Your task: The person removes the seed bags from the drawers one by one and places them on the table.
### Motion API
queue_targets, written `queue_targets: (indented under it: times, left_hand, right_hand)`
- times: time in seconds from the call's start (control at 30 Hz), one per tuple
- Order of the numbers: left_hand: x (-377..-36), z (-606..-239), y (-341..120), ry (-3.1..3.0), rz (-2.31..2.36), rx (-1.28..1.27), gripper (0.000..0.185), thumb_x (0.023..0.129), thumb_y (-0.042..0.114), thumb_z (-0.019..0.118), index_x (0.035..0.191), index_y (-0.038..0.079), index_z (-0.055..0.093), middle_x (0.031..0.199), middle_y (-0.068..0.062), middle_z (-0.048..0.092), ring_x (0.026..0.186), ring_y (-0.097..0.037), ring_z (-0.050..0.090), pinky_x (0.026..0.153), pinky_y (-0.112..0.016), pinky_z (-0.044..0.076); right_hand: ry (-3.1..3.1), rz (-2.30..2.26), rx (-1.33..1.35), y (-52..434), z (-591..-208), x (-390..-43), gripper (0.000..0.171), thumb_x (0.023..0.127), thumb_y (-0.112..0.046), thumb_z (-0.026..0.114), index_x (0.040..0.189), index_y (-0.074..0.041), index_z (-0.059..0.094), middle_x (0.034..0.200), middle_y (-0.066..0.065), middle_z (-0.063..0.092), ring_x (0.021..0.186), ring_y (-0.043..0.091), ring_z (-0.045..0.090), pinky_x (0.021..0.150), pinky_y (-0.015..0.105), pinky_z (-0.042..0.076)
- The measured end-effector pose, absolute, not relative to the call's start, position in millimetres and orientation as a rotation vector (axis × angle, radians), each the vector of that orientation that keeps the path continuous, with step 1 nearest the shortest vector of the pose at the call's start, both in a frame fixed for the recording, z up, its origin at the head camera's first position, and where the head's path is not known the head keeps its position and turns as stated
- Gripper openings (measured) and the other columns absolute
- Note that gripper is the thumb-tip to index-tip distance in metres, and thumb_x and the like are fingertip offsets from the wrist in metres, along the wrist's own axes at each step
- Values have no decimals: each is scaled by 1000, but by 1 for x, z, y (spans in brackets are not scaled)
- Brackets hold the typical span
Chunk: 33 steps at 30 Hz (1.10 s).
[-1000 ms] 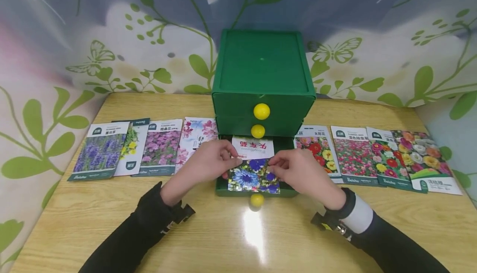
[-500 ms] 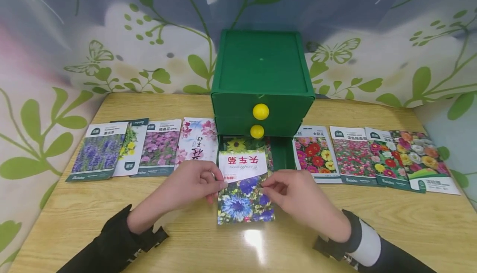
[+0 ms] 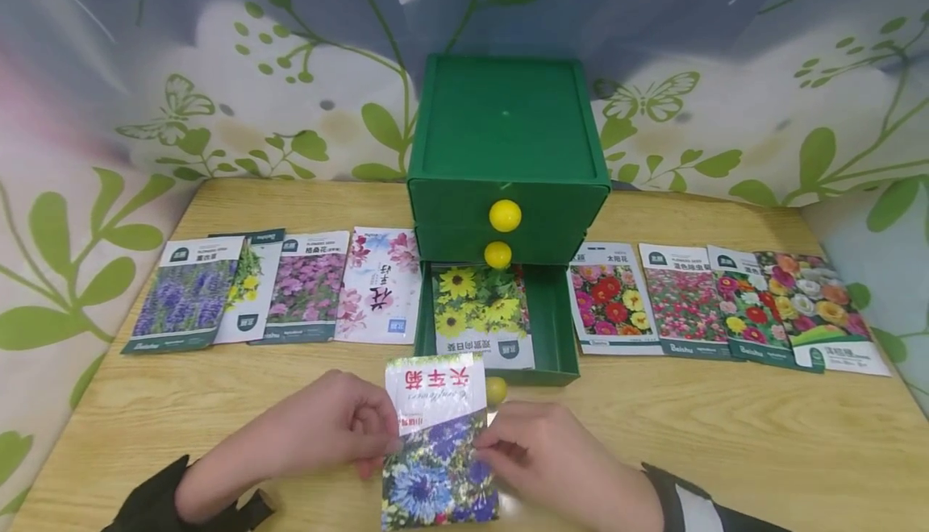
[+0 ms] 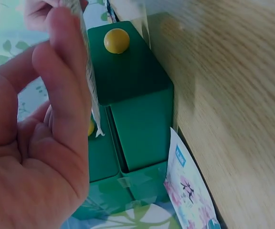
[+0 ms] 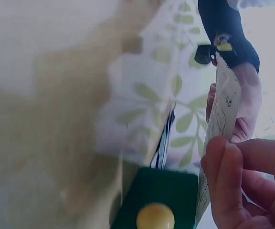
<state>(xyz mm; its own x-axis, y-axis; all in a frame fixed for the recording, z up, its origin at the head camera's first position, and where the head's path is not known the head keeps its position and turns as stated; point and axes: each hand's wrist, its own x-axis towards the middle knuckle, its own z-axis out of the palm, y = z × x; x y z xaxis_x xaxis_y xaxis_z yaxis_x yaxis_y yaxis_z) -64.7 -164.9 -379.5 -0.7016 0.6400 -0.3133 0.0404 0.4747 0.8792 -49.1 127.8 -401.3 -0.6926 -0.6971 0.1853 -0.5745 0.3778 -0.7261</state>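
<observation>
Both hands hold a seed packet (image 3: 439, 427) with blue flowers and red lettering that reads upside down from here. My left hand (image 3: 319, 435) pinches its left edge, and my right hand (image 3: 555, 455) pinches the right edge. In the left wrist view the packet (image 4: 90, 71) shows edge-on beside the fingers; the right wrist view shows the packet's printed back (image 5: 225, 107). Just beyond it, the bottom drawer (image 3: 555, 330) of a green drawer cabinet (image 3: 508, 125) is pulled out. A packet with yellow flowers (image 3: 481, 306) lies inside the drawer.
Several seed packets lie in a row left of the cabinet, including a lavender packet (image 3: 185, 294) and a pink blossom packet (image 3: 377, 286). More lie right of it, among them a red and yellow flower packet (image 3: 613, 298). Yellow knobs (image 3: 505, 215) stick out from the drawer fronts.
Both hands have drawn the blue-flower packet out of the drawer, toward the body and slightly left. The yellow-flower packet beneath it is now uncovered.
</observation>
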Motion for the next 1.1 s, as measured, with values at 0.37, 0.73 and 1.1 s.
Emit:
queue_targets:
  times: [0.37, 0.73, 1.1]
  left_hand:
    - [-45, -386, -180, 2010, 1149, 568, 12, 92, 25, 72, 82, 21, 69, 61, 7, 66, 56, -14, 65, 69, -25, 51]
    - [-49, -403, -193, 2131, 1007, 464, 13, 90, 18, 74, 79, 18, 66, 58, 6, 64, 56, -14, 64, 66, -26, 49]
    - [-55, -413, -201, 2165, 929, 366, 15, 89, 15, 75, 78, 13, 65, 59, 1, 63, 56, -19, 64, 67, -29, 48]
  right_hand:
    - [2146, -994, -935, 111, -413, -39, 11, 98, -26, 66, 103, -23, 75, 88, -22, 62, 77, -5, 56, 75, 17, 50]
    - [2166, -857, -1122, 88, -431, -46, 15, 99, -25, 64, 110, -20, 73, 92, -20, 58, 81, -5, 53, 77, 15, 48]
    - [2256, -778, -1158, 75, -430, -48, 27, 98, -33, 65, 117, -15, 71, 82, -16, 49, 70, -5, 45, 61, 12, 41]
